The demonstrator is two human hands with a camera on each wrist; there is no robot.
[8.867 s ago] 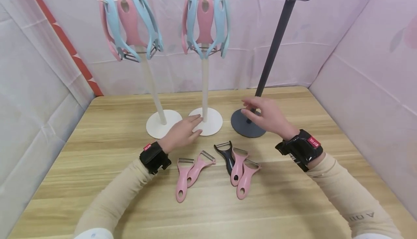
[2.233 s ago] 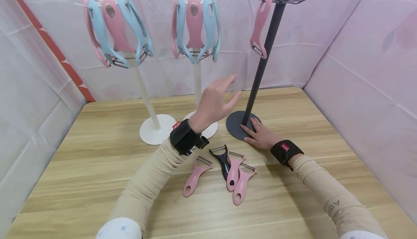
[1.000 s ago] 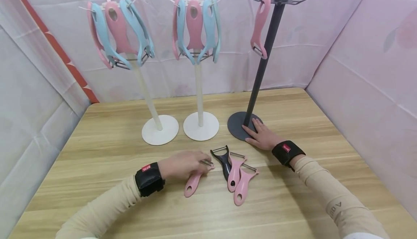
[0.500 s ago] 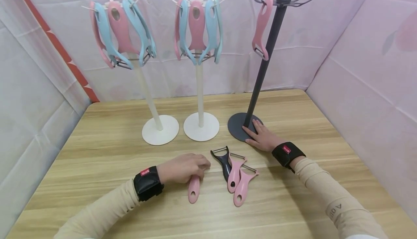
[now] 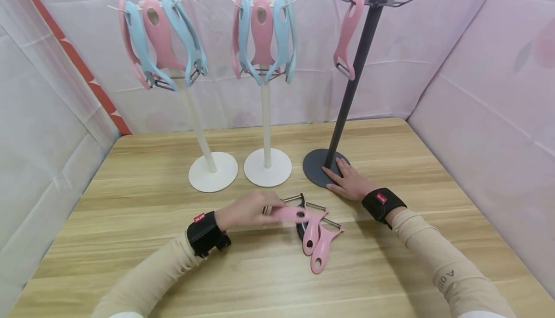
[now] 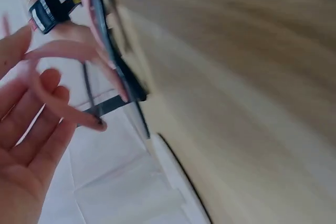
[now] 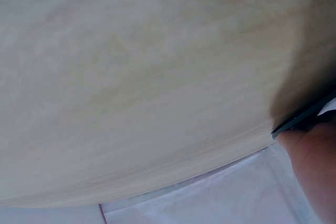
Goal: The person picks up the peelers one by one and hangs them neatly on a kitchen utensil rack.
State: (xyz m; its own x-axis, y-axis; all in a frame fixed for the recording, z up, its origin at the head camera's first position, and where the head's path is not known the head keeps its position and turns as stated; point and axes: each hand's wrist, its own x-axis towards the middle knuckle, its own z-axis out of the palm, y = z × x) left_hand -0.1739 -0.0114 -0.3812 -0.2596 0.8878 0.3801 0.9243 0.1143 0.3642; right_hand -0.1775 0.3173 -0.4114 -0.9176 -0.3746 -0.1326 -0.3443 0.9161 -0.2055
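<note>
My left hand (image 5: 253, 208) pinches a pink peeler (image 5: 289, 214) by its blade end, the handle pointing right above the other peelers. In the left wrist view, thumb and fingers of the left hand (image 6: 31, 145) hold the curved head of this peeler (image 6: 65, 113). Below it lie a black peeler (image 5: 300, 231), partly covered, and two pink peelers, one in the middle (image 5: 310, 238) and one at right (image 5: 322, 255). My right hand (image 5: 353, 183) rests spread on the round base of the black stand (image 5: 314, 166). One pink peeler (image 5: 348, 31) hangs from that stand's left hook.
Two white stands, the left one (image 5: 204, 173) and the middle one (image 5: 267, 166), stand beside the black one, hung with several pink and blue peelers. The wooden table (image 5: 151, 212) meets a cloth wall (image 5: 316, 86) at the back.
A pink peeler from the left pair now hangs on the black stand. My left hand has picked up the other and turned its handle to the right. The right hand stays on the base.
</note>
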